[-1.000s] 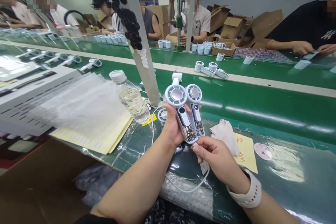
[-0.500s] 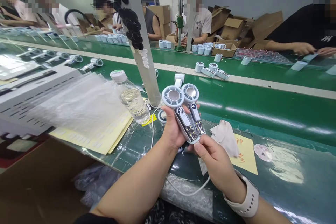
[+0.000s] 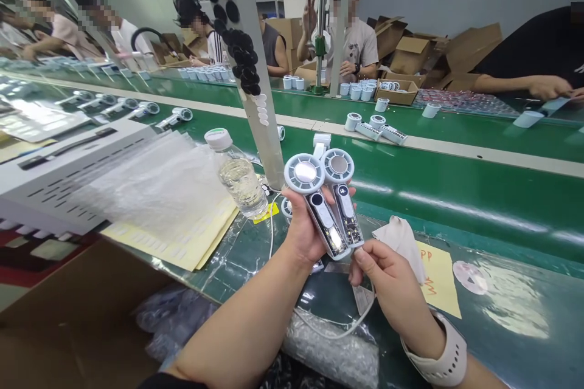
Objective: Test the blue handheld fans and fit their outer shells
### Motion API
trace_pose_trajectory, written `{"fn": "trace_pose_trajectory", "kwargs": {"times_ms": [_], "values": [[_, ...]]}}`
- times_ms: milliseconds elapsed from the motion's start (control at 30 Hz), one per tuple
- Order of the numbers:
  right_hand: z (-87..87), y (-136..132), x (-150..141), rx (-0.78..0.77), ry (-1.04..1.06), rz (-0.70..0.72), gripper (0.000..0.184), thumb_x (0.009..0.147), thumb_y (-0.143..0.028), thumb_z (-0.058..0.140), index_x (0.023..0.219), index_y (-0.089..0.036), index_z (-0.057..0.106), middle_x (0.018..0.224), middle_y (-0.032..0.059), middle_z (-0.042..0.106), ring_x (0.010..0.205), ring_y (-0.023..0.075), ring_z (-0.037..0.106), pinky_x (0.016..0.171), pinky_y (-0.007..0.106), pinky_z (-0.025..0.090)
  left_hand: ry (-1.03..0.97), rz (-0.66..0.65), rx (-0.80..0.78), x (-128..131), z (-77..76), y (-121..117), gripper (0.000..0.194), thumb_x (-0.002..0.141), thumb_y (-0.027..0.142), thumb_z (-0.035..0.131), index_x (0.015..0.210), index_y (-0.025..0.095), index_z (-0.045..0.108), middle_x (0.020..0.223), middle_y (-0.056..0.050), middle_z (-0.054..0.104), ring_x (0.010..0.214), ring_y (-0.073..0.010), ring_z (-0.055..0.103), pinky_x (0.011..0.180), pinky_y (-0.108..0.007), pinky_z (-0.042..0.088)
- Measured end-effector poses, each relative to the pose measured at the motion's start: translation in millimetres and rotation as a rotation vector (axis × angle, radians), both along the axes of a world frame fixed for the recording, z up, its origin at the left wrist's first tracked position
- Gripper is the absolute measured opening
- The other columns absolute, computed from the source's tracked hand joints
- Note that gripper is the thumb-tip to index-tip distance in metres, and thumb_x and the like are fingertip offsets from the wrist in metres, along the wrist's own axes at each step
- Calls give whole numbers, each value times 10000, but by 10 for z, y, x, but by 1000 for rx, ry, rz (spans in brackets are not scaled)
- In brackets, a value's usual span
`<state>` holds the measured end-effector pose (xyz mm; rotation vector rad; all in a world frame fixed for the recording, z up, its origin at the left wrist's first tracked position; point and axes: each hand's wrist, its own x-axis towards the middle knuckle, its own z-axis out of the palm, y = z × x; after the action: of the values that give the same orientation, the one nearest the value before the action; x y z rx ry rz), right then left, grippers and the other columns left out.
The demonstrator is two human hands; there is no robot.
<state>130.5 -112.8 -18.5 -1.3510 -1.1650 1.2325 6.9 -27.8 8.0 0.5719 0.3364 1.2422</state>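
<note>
My left hand (image 3: 303, 228) holds two white handheld fans side by side. Each has a round head with a metal disc and a clear handle showing a circuit board. The nearer fan (image 3: 317, 206) lies slightly over the other fan (image 3: 342, 191). My right hand (image 3: 387, 285) pinches the lower end of the handles, gripping a white cable (image 3: 331, 334) whose plug end is hidden by my fingers. The cable loops below my hands and runs up towards the water bottle.
A water bottle (image 3: 239, 176) stands beside a pile of clear plastic sheets on a white box (image 3: 59, 170). A metal post (image 3: 269, 146) rises from the green conveyor belt (image 3: 456, 185). A cloth (image 3: 401, 243) lies at right, and bubble wrap (image 3: 333, 352) lies below. Co-workers sit across the belt.
The view has shifted slightly, with the scene moving right. My right hand has moved a little right along the handles, and the fans have tilted slightly in my left hand.
</note>
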Motion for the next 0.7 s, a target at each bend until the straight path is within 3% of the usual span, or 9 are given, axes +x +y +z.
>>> {"fn": "trace_pose_trajectory", "kwargs": {"times_ms": [267,467,567,700], "values": [[-33,-54,-143,-37,182,-87,507,838,-679,622,648,-221,514,432,-29,563,454,147,552,540,268,431,27,20,78,55,-44,-47,701,545,853,657,621,157,637,1030,-89,732,1004,-260,690,828,-322,573],[-44,-73,-47,52,60,-15,537,910,-662,522,627,-207,559,492,12,613,518,163,572,607,290,438,-74,-118,75,12,-27,-56,662,582,822,679,626,166,604,1069,-91,721,979,-237,694,793,-301,572],[-17,-47,93,129,-50,10,580,920,-686,460,614,-205,570,519,24,605,549,179,574,599,301,422,-121,-247,51,-16,-8,-77,665,601,835,660,614,182,541,1064,-97,719,969,-247,696,853,-359,568],[27,-21,150,214,-92,-80,432,902,-621,545,753,-217,573,668,16,619,648,186,580,608,296,439,-37,-284,64,2,-15,-99,703,612,897,574,604,199,486,999,-113,724,1054,-325,673,961,-498,524]]}}
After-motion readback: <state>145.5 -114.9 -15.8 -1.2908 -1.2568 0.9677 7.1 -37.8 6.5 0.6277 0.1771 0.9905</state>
